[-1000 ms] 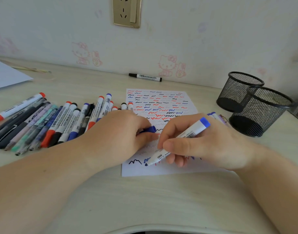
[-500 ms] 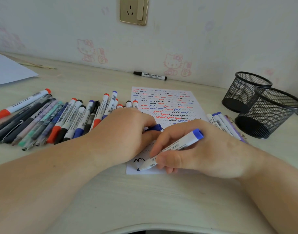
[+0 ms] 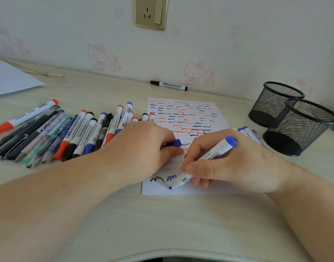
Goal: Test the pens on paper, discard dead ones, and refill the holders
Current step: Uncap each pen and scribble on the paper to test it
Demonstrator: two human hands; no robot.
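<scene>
Right hand (image 3: 236, 165) grips blue marker (image 3: 205, 160), tip touching paper (image 3: 183, 118). Left hand (image 3: 141, 152) curled round blue cap (image 3: 174, 143), resting on paper.

Soft even daylight, faint shadows, wide-angle bending at edges, slightly soft focus

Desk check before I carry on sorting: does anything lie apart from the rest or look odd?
One black-capped white whiteboard marker lies alone against the wall, far from the row of pens at left. The two black mesh holders stand upright, with no pens showing in them. Nothing looks spilled or damaged.
</scene>
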